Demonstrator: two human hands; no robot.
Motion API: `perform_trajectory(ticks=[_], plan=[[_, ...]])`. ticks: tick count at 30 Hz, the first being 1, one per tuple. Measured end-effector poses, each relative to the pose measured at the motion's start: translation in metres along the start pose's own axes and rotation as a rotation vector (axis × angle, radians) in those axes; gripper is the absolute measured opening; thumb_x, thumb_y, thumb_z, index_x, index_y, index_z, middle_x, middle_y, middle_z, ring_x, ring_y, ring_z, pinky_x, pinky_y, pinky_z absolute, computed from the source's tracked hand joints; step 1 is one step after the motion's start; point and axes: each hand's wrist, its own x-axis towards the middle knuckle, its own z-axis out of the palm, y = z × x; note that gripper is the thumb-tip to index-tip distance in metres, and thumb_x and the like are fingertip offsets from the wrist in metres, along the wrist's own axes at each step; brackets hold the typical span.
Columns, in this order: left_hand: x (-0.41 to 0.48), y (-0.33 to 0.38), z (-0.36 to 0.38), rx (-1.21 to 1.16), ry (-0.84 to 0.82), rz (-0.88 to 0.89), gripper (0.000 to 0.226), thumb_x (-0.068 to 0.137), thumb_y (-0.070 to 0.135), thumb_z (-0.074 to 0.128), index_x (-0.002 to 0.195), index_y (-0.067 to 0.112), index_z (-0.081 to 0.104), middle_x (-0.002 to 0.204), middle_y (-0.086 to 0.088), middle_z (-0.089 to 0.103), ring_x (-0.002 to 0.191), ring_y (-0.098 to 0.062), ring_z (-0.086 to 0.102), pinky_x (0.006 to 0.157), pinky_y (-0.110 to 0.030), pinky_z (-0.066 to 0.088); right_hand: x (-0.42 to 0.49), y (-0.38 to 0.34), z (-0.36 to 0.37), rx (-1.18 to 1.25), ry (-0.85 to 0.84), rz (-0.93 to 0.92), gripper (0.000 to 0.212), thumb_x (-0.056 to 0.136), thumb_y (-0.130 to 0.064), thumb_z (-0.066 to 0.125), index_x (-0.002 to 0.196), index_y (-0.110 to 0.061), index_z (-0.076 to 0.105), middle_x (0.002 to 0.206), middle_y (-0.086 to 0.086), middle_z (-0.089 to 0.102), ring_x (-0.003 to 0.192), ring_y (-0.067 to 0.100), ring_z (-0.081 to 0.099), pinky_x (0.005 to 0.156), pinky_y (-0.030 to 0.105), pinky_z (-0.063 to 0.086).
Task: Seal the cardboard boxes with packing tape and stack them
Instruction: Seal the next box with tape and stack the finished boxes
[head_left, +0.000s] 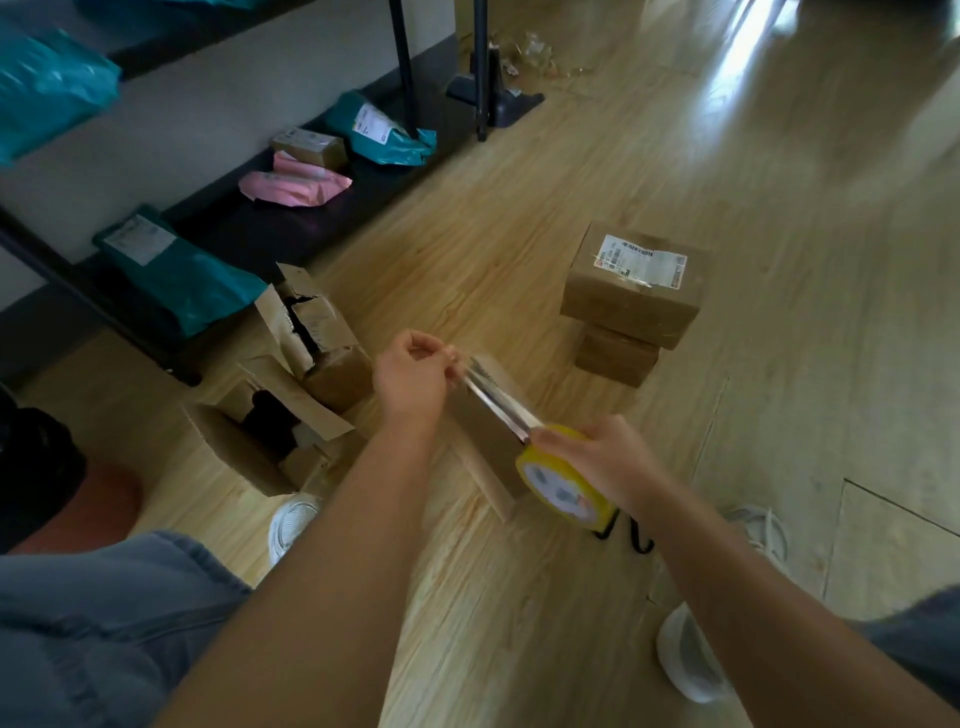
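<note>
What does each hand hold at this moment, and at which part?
The left hand pinches the free end of the clear tape strip. The right hand grips the yellow tape roll around its outer rim.

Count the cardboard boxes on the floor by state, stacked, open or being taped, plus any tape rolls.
Stacked boxes: 2, upper box and lower box
Open boxes: 2, far open box and near open box
Box being taped: 1
Tape roll: 1, held in the right hand, its tape strip pinched by the left hand
Total: 6
</note>
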Motion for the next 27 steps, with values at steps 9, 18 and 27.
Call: perform_trajectory(ticks=[9, 18, 27], plan=[[0.052, 0.008, 0.005, 0.009, -0.019, -0.009, 0.010, 0.092, 0.002, 0.065, 0.093, 0.010, 0.058, 0.091, -0.008, 0.072, 0.066, -0.013, 0.066, 0.065, -0.027, 0.059, 0.032, -0.023, 0.006, -0.049, 0.162, 0.006, 0.062, 0.085, -0.058, 0.068, 0.056, -0.021, 0.028, 0.057, 0.003, 0.026, 0.045, 0.015, 0.024, 0.050, 0.030, 0.020], [0.101, -0.010, 0.018, 0.138, -0.054, 0.016, 0.016, 0.093, 0.004, 0.064, 0.084, 0.013, 0.055, 0.092, -0.008, 0.072, 0.063, -0.012, 0.065, 0.056, -0.020, 0.054, 0.065, -0.030, 0.023, -0.085, 0.165, 0.155, 0.057, 0.083, -0.059, 0.068, 0.058, -0.019, 0.036, 0.051, 0.000, 0.034, 0.037, 0.014, 0.029, 0.049, 0.030, 0.026], [0.127, -0.044, 0.026, 0.154, -0.071, -0.027, 0.022, 0.093, 0.005, 0.064, 0.080, 0.017, 0.052, 0.092, -0.005, 0.071, 0.067, -0.006, 0.061, 0.050, -0.009, 0.043, 0.077, -0.027, 0.042, -0.161, 0.178, 0.212, 0.055, 0.086, -0.060, 0.065, 0.058, -0.014, 0.052, 0.049, 0.001, 0.054, 0.032, 0.012, 0.048, 0.040, 0.023, 0.035]])
